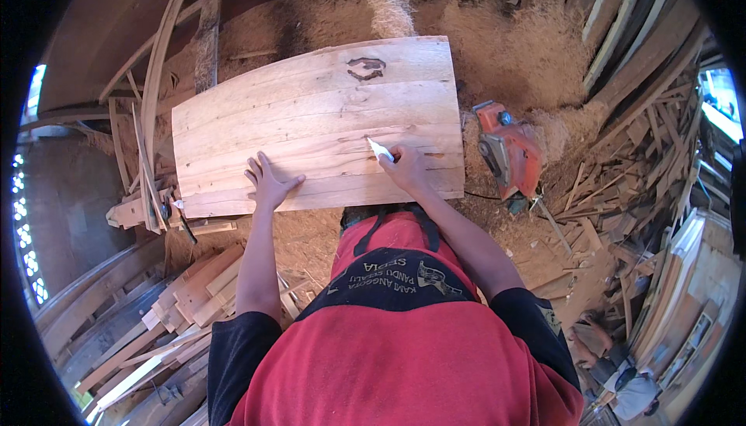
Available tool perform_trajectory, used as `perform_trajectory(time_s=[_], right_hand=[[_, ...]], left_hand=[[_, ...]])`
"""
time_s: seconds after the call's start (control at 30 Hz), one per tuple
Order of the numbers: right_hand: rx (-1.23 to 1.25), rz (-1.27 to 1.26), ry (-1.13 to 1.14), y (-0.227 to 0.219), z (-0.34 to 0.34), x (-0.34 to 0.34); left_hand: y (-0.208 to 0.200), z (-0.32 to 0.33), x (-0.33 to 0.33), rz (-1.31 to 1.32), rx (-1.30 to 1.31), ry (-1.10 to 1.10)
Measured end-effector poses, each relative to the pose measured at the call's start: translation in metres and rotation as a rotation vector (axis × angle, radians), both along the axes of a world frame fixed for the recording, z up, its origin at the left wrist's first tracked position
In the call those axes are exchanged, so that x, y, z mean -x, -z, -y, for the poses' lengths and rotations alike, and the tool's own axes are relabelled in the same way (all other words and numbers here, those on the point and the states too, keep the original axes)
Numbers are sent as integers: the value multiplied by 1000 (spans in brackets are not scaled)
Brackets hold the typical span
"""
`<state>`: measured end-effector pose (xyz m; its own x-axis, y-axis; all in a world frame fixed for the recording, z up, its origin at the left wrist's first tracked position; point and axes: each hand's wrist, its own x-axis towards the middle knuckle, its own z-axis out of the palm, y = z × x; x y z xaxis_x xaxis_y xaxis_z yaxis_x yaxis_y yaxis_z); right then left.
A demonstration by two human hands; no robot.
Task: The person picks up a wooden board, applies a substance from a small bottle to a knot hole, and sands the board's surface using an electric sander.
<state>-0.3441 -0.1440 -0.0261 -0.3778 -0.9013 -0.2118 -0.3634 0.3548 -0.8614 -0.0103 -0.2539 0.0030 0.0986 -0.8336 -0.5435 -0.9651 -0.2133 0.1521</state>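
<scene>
A wide pale wooden panel (311, 127) made of joined planks lies before me, its far edge curved. Near the far edge it has a dark, ring-like knot. My left hand (270, 187) rests on the near part of the panel with its fingers spread. Farther right, my right hand (405, 168) grips a small white glue bottle (379, 150) with a pointed nozzle. The nozzle tip points away and to the left, down at the wood; whether it touches cannot be made out. Small dark marks and cracks show in the wood near that hand.
An orange-red electric planer (514, 154) sits just right of the panel. Sawdust and shavings (497, 61) cover the ground beyond. Offcuts (622, 185) are heaped at right, and stacked boards (194, 294) stand at lower left. Long planks (162, 76) lean at far left.
</scene>
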Motion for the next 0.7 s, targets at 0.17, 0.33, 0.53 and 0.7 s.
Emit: perform_trajectory(time_s=[0.17,0.33,0.53,0.7], right_hand=[[6,-42,4,6,-5,5],[-58,-7,20,-6,-9,13],[-28,-51,51,-6,-12,19],[-6,-43,71,2,-14,26]], left_hand=[[10,0,-6,-12,44,26],[10,-2,-7,14,22,12],[18,0,-13,9,37,23],[22,0,-13,1,51,31]])
